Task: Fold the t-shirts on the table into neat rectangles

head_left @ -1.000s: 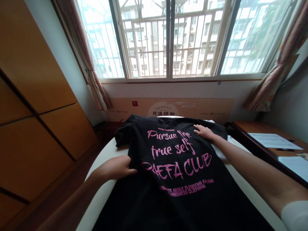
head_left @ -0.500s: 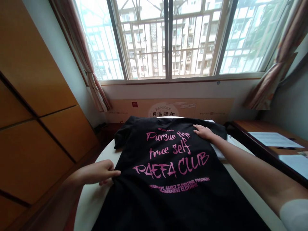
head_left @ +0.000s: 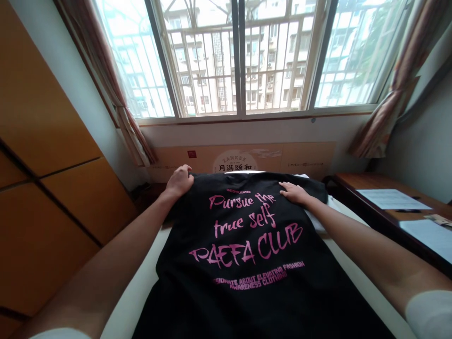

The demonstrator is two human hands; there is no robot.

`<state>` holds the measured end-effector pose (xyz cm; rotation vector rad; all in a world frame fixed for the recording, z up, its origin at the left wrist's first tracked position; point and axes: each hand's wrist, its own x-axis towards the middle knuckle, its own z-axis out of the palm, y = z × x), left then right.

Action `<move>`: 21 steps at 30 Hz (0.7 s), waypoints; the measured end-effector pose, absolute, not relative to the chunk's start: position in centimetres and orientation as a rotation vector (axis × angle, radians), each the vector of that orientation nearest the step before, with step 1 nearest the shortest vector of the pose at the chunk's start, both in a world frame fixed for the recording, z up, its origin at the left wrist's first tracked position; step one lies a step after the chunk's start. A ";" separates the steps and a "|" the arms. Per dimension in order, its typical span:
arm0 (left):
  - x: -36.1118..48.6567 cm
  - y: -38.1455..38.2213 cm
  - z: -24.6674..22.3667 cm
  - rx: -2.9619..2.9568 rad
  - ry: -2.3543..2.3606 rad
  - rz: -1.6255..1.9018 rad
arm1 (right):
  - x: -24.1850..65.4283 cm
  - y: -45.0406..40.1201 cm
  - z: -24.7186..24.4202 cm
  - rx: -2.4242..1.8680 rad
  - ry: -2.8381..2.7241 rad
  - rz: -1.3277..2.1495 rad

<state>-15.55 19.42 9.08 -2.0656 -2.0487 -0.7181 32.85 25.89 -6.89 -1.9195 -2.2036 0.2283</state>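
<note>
Your right hand (head_left: 295, 194) is lying flat, fingers parted, probably steadying the black T-shirt (head_left: 252, 235); your left hand (head_left: 180, 181) is resting at its far left shoulder, pinching or not I cannot tell

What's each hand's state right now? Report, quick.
Left hand: curled at the black T-shirt; whether holding it cannot be told.
Right hand: open, resting on it.

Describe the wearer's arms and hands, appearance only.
Left hand and right hand: ungloved, no rings visible. Left forearm and right forearm: uncovered, no watch or cables visible. Pale, whitish right sleeve at the frame edge; only a sliver of a similar left sleeve shows.
</note>
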 end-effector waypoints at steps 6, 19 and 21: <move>-15.3 25.5 9.1 -2.241 -2.100 -0.519 | 32.8 25.7 -6.6 -1.909 -2.124 0.183; -13.7 26.8 10.9 -2.358 -2.575 0.194 | 32.0 22.3 -3.9 -1.753 -2.151 -0.071; -13.3 27.1 10.7 -2.293 -2.444 0.064 | 31.8 22.3 -3.6 -1.777 -2.137 -0.054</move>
